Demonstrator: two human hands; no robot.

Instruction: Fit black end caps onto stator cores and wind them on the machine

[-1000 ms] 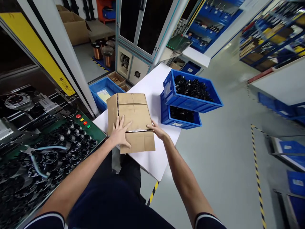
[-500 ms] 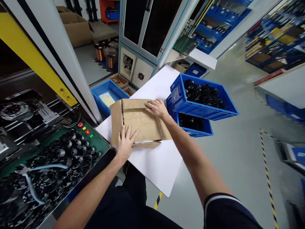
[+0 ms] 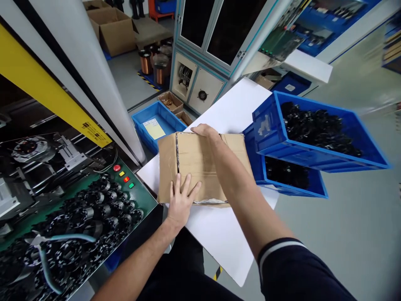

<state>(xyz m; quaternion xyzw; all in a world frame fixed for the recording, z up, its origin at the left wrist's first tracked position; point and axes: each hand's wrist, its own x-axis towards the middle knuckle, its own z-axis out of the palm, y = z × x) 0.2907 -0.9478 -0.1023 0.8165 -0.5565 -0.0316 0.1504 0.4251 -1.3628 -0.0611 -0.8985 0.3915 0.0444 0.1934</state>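
A brown cardboard box point(image 3: 203, 167) with flattened flaps lies on a white tabletop point(image 3: 219, 234). My left hand point(image 3: 181, 202) rests on its near left part, fingers spread flat across the cardboard and nothing held. At the far edge of the box is my right hand point(image 3: 205, 130), stretched out to the left along that edge; some of its fingers are hidden. My right forearm crosses over the box and covers part of its right half. Dark gaps and a strip of silvery material show along the box's seams.
Two stacked blue bins point(image 3: 269, 129) of black parts stand against the box's right side. Left is a green machine bed point(image 3: 147, 200) with black ring-shaped parts, pliers point(image 3: 46, 238) and coloured buttons. A blue tray point(image 3: 140, 121) sits beyond the table, before a cabinet point(image 3: 216, 83).
My right hand has shifted from the box's far right corner leftward along the far edge. The far flap now lies down flat. The left hand stays on the box; the view has swung left.
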